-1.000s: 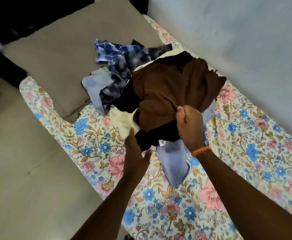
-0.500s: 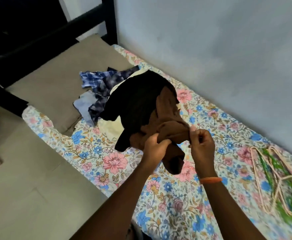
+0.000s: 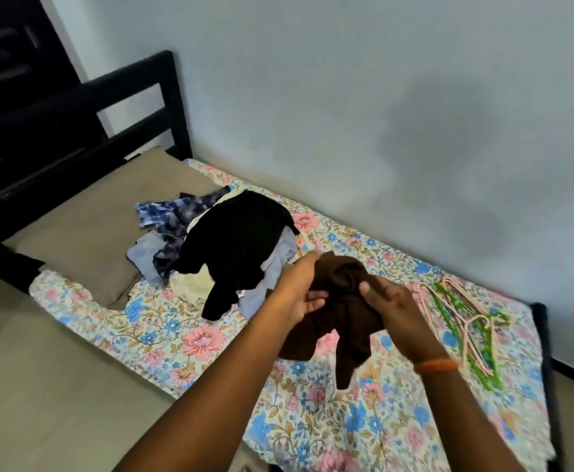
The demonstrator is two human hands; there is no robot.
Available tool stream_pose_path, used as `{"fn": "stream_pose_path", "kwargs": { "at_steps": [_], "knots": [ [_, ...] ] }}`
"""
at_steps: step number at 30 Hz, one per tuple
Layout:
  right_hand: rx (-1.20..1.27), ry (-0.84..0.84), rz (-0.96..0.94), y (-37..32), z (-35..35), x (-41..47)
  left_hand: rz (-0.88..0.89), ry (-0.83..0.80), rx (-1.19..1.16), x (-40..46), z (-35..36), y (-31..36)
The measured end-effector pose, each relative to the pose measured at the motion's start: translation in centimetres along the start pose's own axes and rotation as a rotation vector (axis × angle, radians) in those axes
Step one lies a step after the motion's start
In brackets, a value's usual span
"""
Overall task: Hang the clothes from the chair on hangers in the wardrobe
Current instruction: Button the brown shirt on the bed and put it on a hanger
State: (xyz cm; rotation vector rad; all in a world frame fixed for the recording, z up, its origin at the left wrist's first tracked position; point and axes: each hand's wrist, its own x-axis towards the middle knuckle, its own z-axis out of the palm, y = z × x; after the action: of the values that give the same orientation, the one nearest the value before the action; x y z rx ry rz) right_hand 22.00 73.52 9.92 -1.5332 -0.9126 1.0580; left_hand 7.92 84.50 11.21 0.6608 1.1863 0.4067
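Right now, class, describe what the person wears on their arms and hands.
Both forearms are bare, with no sleeves in view. The right wrist carries a thin orange band. The left hand and right hand show no gloves; rings cannot be made out.

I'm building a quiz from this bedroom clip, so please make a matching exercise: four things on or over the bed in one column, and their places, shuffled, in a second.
Things
1. brown garment
2. black garment
3. hangers
4. checked blue shirt

Places
A. far edge of the pile, toward the headboard
B. flat on the floral sheet, right of the hands
C. on top of the clothes pile
D. held in both hands, above the sheet

Pairs: 1-D, 2-C, 3-B, 4-A
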Motion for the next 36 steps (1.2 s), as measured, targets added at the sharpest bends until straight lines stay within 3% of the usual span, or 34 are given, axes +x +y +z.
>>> {"fn": "stream_pose_path", "kwargs": {
  "at_steps": [2, 6, 9, 14, 18, 24, 27, 30, 31, 33, 36],
  "knots": [
    [0.05, -0.01, 0.059, -1.7, -2.3, 0.0, 0.131, -0.03, 0.071, -0.9, 0.4, -0.8],
    [0.035, -0.177, 0.107, -4.5, -6.1, -0.3, 0.466, -0.266, 0.307, -1.8, 1.2, -3.8],
    [0.114, -0.243, 0.077, -6.8, -8.1, -0.3, 0.576, -0.269, 0.478, -1.4, 2.1, -5.2],
    [0.024, -0.349, 0.158, -9.3, -12.5, 0.4, 0.479, -0.136, 0.197, -1.2, 3.7, -3.3],
    [-0.218, -0.381, 0.358, -8.0, -15.9, 2.9, 0.339, -0.008, 0.409, 1.1, 4.2, -2.2],
    [-0.544, -0.37, 0.61, 0.4, -18.3, 12.3, 0.03, -0.077, 0.73, 8.8, 5.6, -2.5],
    [-0.451, -0.114, 0.609, 7.7, -17.2, 19.7, 0.042, 0.09, 0.635, 17.1, 7.0, -2.4],
    [-0.413, 0.553, 0.385, 17.0, -15.3, 24.9, 0.168, 0.313, 0.603, 28.9, 7.0, -6.0],
    [-0.381, 0.699, 0.307, 20.3, -14.5, 25.2, 0.209, 0.364, 0.638, 32.1, 6.8, -8.0],
    [-0.189, 0.779, 0.322, 26.8, -12.8, 23.5, 0.18, 0.42, 0.64, 34.9, 6.6, -12.9],
    [0.045, 0.71, 0.608, 37.3, -9.1, 17.9, 0.022, 0.347, 0.665, 36.9, 4.9, -23.6]
  ]
}}
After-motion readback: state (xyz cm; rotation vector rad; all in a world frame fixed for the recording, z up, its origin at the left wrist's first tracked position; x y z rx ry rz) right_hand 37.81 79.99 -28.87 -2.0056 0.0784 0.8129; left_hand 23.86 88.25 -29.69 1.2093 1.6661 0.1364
